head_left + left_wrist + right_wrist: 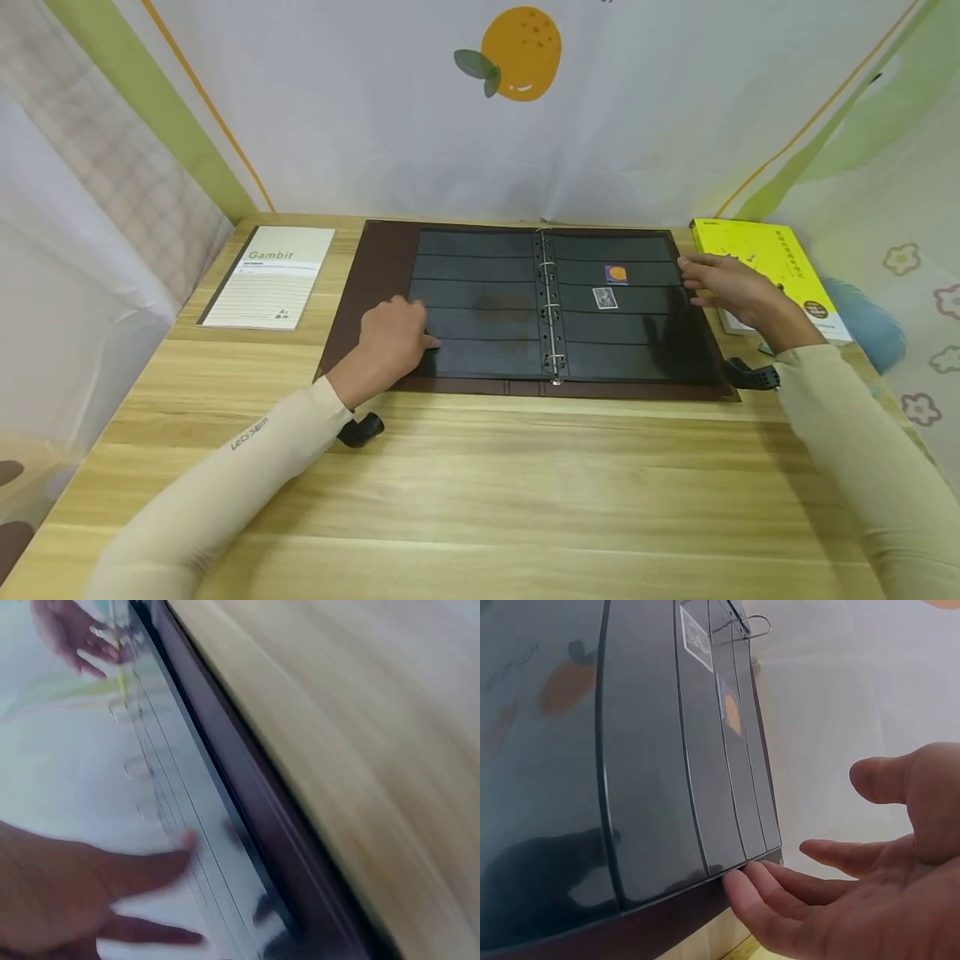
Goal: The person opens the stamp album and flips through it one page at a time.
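Note:
A brown ring-bound stamp album [480,386] lies open on the table, with black pocketed pages on both sides. Two small stamps sit in the right page's strips: a purple one with an orange disc [617,274] and a grey one with a white border [605,298]. Over the left page's outer edge is my left hand [392,335]; in the left wrist view its thumb reaches out straight above the glossy page. My right hand [727,287] is at the album's right edge, thumb apart and fingertips [739,881] right at the border. Neither hand holds anything.
A white notebook [270,279] marked Gambit lies on the left of the wooden table [480,483]. To the right is a yellow book [765,258], partly behind my right hand, with a blue fuzzy thing [870,321] beside it. A printed curtain [637,125] hangs directly behind the table.

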The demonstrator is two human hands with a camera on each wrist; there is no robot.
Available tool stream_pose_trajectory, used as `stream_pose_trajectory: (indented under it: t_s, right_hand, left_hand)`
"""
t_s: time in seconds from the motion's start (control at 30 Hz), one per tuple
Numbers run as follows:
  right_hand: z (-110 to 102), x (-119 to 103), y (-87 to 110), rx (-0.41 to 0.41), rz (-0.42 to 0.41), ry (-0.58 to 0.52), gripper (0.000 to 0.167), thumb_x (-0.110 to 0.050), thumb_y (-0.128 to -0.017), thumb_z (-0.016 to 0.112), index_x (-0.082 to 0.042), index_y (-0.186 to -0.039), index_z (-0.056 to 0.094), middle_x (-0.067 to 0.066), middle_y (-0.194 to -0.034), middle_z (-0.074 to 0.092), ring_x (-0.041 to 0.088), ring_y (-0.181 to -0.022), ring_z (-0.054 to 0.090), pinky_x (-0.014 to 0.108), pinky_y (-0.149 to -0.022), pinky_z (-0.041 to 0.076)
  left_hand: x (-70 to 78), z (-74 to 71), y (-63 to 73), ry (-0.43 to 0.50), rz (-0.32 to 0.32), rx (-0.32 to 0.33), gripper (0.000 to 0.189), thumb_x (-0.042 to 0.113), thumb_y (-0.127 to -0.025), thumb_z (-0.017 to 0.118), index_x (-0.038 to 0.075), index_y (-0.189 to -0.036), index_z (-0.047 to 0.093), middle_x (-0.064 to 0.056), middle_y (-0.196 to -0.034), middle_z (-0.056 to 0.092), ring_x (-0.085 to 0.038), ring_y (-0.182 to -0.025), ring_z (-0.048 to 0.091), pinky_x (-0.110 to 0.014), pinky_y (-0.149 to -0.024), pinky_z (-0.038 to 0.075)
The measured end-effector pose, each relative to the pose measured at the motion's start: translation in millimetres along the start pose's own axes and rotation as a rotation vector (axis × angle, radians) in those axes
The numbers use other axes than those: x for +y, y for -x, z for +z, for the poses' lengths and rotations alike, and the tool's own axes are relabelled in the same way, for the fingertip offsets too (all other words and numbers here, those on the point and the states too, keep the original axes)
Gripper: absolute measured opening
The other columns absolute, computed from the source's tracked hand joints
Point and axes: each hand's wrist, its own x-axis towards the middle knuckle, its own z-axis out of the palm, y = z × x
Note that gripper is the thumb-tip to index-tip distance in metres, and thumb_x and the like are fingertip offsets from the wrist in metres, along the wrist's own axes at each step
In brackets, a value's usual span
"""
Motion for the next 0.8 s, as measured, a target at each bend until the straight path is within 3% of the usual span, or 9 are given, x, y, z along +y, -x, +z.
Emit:
stream_pose_trajectory:
  t_s: [0.07, 0.13, 0.2, 0.23, 0.37, 0.5, 0.57, 0.63, 0.8]
  right_hand:
    - [1, 1, -1.6, 0.006, -0.001, 0.001, 0.088, -0.056, -0.105, 0.035, 0.000, -0.161, -0.005, 0.033, -0.165, 0.007, 0.048, -0.153, 0.015, 0.058, -0.121, 0.029]
    - [3, 2, -2.6, 0.004, -0.009, 0.013, 0.088, -0.057, -0.105, 0.035, -0.001, -0.162, -0.003, 0.032, -0.166, 0.007, 0.048, -0.153, 0.015, 0.059, -0.120, 0.029]
    - [6, 3, -2.0, -0.011, -0.026, 0.060, 0.088, -0.057, -0.105, 0.035, -0.002, -0.161, -0.004, 0.030, -0.167, 0.004, 0.051, -0.152, 0.016, 0.062, -0.120, 0.026]
    - [8, 4, -0.9, -0.015, -0.039, 0.095, 0.089, -0.057, -0.105, 0.035, -0.002, -0.162, -0.005, 0.029, -0.167, 0.003, 0.051, -0.152, 0.014, 0.063, -0.120, 0.025]
    - [24, 7, 9.4, -0.019, -0.139, 0.339, 0.091, -0.056, -0.105, 0.043, -0.005, -0.162, -0.006, 0.028, -0.167, -0.007, 0.055, -0.152, 0.006, 0.072, -0.117, 0.017]
    - [45, 13, 21.9, 0.007, -0.337, 0.596, 0.088, -0.042, -0.102, 0.057, -0.002, -0.162, 0.007, 0.031, -0.166, -0.005, 0.057, -0.151, -0.005, 0.078, -0.114, 0.010]
    - [55, 18, 27.6, 0.003, -0.402, 0.670, 0.086, -0.039, -0.101, 0.060, -0.001, -0.162, 0.013, 0.032, -0.166, -0.001, 0.058, -0.151, -0.006, 0.078, -0.114, 0.008]
    - [63, 22, 30.9, -0.009, -0.420, 0.711, 0.082, -0.040, -0.102, 0.058, -0.002, -0.162, 0.016, 0.031, -0.167, 0.003, 0.057, -0.152, -0.004, 0.077, -0.115, 0.007]
    - [70, 27, 33.0, -0.052, -0.367, 0.719, 0.080, -0.044, -0.104, 0.053, -0.004, -0.162, 0.015, 0.028, -0.168, 0.003, 0.054, -0.153, -0.003, 0.075, -0.117, 0.004]
  left_hand:
    - [5.0, 2.6, -6.7, 0.005, 0.124, -0.011, 0.064, 0.048, -0.095, 0.066, 0.004, -0.140, 0.058, -0.027, -0.135, 0.058, -0.042, -0.125, 0.058, -0.052, -0.094, 0.056]
    - [7.6, 5.5, -14.2, 0.049, 0.251, -0.076, 0.075, 0.054, -0.098, 0.058, 0.015, -0.158, 0.036, -0.022, -0.163, 0.030, -0.041, -0.153, 0.027, -0.060, -0.118, 0.033]
    - [8.6, 8.9, -21.0, 0.095, 0.341, -0.172, 0.077, 0.057, -0.101, 0.050, 0.026, -0.163, 0.018, -0.013, -0.172, 0.003, -0.035, -0.159, -0.004, -0.063, -0.125, 0.008]
    - [8.9, 10.6, -23.4, 0.111, 0.364, -0.221, 0.076, 0.059, -0.102, 0.047, 0.030, -0.164, 0.014, -0.009, -0.172, -0.004, -0.032, -0.159, -0.011, -0.063, -0.125, 0.000]
    - [10.5, 17.5, -28.4, 0.098, 0.386, -0.326, 0.072, 0.064, -0.103, 0.036, 0.036, -0.163, 0.006, -0.002, -0.171, -0.012, -0.028, -0.158, -0.018, -0.062, -0.124, -0.010]
    - [10.8, 21.3, -29.3, 0.061, 0.374, -0.341, 0.074, 0.068, -0.101, 0.033, 0.039, -0.162, 0.001, 0.001, -0.171, -0.014, -0.026, -0.158, -0.017, -0.061, -0.124, -0.011]
    - [10.7, 22.6, -29.4, 0.056, 0.368, -0.342, 0.075, 0.069, -0.101, 0.034, 0.039, -0.161, -0.001, 0.002, -0.171, -0.015, -0.027, -0.158, -0.017, -0.061, -0.124, -0.010]
    - [10.3, 23.6, -29.9, 0.049, 0.360, -0.346, 0.076, 0.069, -0.101, 0.034, 0.040, -0.161, -0.002, 0.002, -0.170, -0.017, -0.026, -0.158, -0.017, -0.061, -0.124, -0.011]
    - [11.5, 24.9, -32.7, 0.021, 0.359, -0.384, 0.076, 0.070, -0.101, 0.031, 0.040, -0.161, -0.007, 0.003, -0.169, -0.022, -0.026, -0.157, -0.020, -0.061, -0.124, -0.011]
